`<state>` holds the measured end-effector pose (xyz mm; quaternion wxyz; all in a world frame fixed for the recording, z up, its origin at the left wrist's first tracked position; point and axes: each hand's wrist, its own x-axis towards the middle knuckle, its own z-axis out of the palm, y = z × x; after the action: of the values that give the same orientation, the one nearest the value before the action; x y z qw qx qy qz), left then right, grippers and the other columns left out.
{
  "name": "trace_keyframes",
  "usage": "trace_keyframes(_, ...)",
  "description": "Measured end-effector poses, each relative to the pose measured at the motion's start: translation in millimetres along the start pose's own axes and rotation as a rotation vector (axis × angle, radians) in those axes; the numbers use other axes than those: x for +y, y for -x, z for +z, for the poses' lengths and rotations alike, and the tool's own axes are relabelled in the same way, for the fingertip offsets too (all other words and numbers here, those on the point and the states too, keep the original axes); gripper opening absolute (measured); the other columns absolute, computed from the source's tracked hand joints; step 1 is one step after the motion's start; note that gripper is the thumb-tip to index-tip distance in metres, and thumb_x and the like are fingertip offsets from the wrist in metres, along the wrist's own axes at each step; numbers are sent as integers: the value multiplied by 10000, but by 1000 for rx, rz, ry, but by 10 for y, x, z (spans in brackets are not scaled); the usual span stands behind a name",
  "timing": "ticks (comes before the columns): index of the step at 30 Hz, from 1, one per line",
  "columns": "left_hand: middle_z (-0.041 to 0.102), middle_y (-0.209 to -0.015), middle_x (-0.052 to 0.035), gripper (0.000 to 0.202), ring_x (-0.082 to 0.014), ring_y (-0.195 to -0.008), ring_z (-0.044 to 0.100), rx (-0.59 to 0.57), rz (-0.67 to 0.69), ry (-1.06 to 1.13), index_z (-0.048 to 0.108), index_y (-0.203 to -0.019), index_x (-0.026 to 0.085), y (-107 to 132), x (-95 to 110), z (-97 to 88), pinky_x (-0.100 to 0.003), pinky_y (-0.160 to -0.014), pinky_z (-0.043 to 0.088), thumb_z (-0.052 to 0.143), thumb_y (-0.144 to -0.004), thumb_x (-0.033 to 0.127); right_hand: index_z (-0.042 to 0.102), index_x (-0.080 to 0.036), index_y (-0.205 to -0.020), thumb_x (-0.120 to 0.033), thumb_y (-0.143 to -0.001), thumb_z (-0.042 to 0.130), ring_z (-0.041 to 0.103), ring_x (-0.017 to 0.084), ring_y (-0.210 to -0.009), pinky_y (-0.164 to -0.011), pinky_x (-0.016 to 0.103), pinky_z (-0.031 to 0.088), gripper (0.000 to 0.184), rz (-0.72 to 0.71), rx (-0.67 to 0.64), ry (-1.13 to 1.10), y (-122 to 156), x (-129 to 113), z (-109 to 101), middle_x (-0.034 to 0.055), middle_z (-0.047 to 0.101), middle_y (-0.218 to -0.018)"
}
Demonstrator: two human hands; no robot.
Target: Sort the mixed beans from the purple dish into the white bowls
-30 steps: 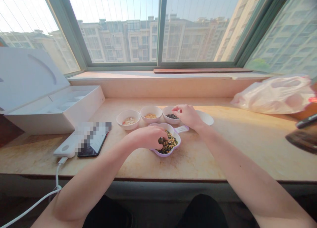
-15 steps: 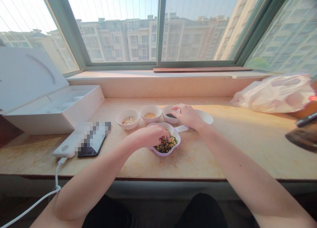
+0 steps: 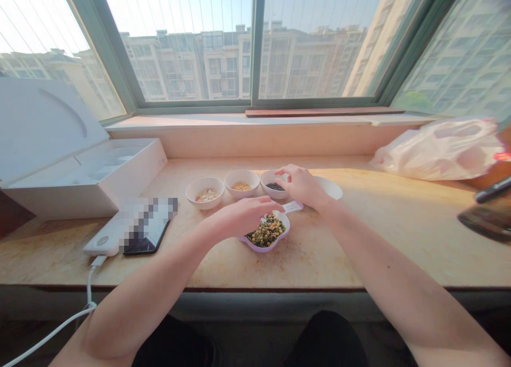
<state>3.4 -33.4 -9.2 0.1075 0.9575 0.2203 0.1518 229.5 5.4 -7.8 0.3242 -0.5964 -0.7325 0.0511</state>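
Note:
My left hand (image 3: 251, 213) hovers over a purple-rimmed bowl (image 3: 266, 248), palm down with its fingers stretched out to the right. Beneath it lies a mix of yellow and dark green or black beans (image 3: 267, 231), partly hidden by the hand. My right hand (image 3: 300, 183) is at the right rim of a white bowl (image 3: 269, 194) of black beans (image 3: 274, 186). Its fingers are apart and curve over the beans; I see nothing held in them. A white label-like piece (image 3: 293, 206) lies between the purple bowl and my right wrist.
To the left stand a white bowl of yellow grains (image 3: 241, 195) and one of pale flakes (image 3: 204, 205). A white dish (image 3: 331, 186) sits behind my right wrist. Farther left are a phone (image 3: 149, 239), a cabled white power bank (image 3: 104, 244) and an open box (image 3: 131, 167); a plastic bag (image 3: 439, 149) lies right.
My left hand has risen out of the mixed beans, and its fingers have straightened towards the right. My right hand stays at the black-bean bowl.

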Motion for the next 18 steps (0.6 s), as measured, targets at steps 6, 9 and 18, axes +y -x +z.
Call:
trace_keyframes(6,695,-1107,-35,569,-155,-915,695,275,-85,-9,627,-1348,279,2,-85,-39,-289,-845,565,466,-890,-18,812,-189,-1001,-281,-884,668,627,194,-746,-766,348,506,207,6,-118,-317,56,-175,-78,62,773,-898)
trace_keyframes(9,679,-1060,-26,529,-143,-909,684,422,-105,19,629,-1323,267,-9,-167,-47,-295,-845,567,496,-894,-13,807,-165,-1017,-421,-861,703,557,150,-614,-607,297,444,317,22,-363,-559,99,-246,-99,15,681,-700)
trace_keyframes(18,679,-1040,-38,253,-139,-882,697,427,-62,69,667,-1188,212,-23,-162,1,-293,-806,575,585,-971,112,738,-177,-834,-695,-778,759,461,102,-531,-508,258,352,521,3,-618,-693,156,-298,-4,-8,593,-633)
